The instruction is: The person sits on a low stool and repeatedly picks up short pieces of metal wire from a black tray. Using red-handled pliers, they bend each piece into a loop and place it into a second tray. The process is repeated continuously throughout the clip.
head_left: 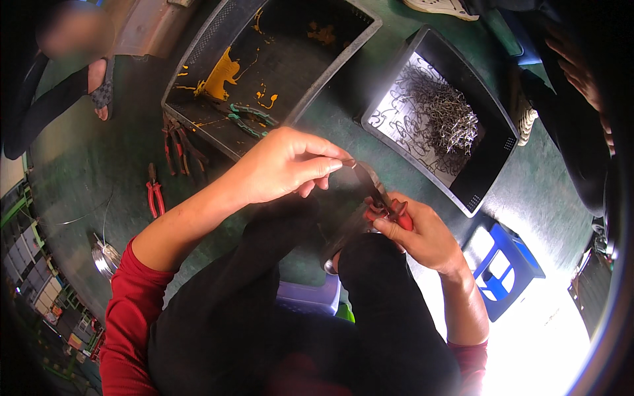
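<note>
Sitting over a green floor (132, 264), facing a black crate (310, 79) with smeared yellow patches and teal-handled pliers (247, 117) inside. Hiding its near corner with the left hand (287, 165). Flanked at right by a second crate (489, 175), bearing a tangled heap of curved, shiny hooks (456, 119) on a pale bottom, and nearer by a blue stool (522, 272). Strewn at left: other pliers (155, 195), red-gripped, and a loose, silvery wire coil (105, 257). Bordered at upper left by another person's sandalled foot (99, 92). Pinching a thin metal bit (350, 162) between the left fingertips (335, 165); grasping red-handled pliers (400, 216) above the knee, right hand (426, 237) fingers clenched. Cannot tell whether touching bit with pliers.
</note>
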Available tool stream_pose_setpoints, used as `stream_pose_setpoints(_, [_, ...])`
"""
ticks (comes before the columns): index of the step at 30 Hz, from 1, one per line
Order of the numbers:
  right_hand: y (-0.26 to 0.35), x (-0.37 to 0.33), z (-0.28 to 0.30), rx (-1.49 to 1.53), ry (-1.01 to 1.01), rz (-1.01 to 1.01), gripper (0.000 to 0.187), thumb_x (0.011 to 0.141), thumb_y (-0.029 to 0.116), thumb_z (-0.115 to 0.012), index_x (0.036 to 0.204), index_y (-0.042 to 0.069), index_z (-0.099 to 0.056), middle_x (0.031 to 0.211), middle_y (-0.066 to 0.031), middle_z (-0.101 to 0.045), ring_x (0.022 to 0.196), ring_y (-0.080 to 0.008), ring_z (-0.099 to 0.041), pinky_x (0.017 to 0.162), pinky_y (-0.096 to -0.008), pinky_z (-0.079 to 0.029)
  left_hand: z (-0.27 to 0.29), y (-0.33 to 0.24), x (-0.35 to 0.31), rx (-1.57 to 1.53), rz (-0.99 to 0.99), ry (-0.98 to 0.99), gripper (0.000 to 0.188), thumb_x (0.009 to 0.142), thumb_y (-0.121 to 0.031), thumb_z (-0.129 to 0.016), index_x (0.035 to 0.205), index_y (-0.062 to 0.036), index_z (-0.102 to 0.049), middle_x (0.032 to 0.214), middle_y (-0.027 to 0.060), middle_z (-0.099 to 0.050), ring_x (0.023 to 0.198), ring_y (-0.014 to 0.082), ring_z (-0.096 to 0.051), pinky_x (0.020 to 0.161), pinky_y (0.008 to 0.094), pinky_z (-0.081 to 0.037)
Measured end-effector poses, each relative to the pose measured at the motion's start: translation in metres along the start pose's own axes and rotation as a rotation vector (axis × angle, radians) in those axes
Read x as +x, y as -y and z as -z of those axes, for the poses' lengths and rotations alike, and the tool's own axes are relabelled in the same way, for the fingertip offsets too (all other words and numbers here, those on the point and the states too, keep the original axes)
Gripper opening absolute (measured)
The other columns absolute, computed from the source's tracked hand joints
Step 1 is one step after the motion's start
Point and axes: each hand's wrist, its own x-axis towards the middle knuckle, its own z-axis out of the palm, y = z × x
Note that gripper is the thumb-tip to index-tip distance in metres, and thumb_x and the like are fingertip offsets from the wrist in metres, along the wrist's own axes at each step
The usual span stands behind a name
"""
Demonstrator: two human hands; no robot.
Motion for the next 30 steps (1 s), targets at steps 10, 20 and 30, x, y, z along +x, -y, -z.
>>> stream_pose_setpoints(10, [-0.016, 0.001, -0.005, 0.052, -0.025, -0.013, 0.033, 0.087, 0.029, -0.067, 0.106, 0.002, -0.064, 0.092, -0.0138, -0.068, 0.086, -0.0227, -0.065, 0.079, -0.0342, -0.048, -0.011, 0.012, 0.0, 0.374, -0.34, -0.034, 0.024, 0.093, -0.005, -0.052, 0.113, -0.0003, -0.065, 0.068, 0.0057, -0.06, 0.057, 0.0118, -0.056, 0.056, 0.0264, -0.045])
stream_pose_setpoints(20, [-0.022, 0.001, -0.005, -0.068, -0.097, 0.019, 0.03, 0.083, 0.027, -0.072, 0.101, 0.005, -0.063, 0.081, -0.0123, -0.067, 0.075, -0.0207, -0.064, 0.072, -0.0339, -0.048, -0.028, 0.016, 0.0, 0.507, -0.482, -0.131, 0.02, 0.09, -0.001, -0.052, 0.105, 0.0027, -0.064, 0.064, 0.0117, -0.056, 0.055, 0.0197, -0.056, 0.055, 0.0313, -0.045])
stream_pose_setpoints(30, [-0.011, 0.002, -0.005, -0.145, -0.19, 0.022, 0.029, 0.083, 0.023, -0.071, 0.104, 0.005, -0.062, 0.073, -0.0118, -0.066, 0.067, -0.0194, -0.063, 0.068, -0.0336, -0.049, -0.036, 0.009, -0.002, 0.441, -0.419, -0.199, 0.018, 0.092, -0.003, -0.051, 0.103, 0.0046, -0.063, 0.06, 0.0101, -0.055, 0.052, 0.0148, -0.056, 0.052, 0.0292, -0.044])
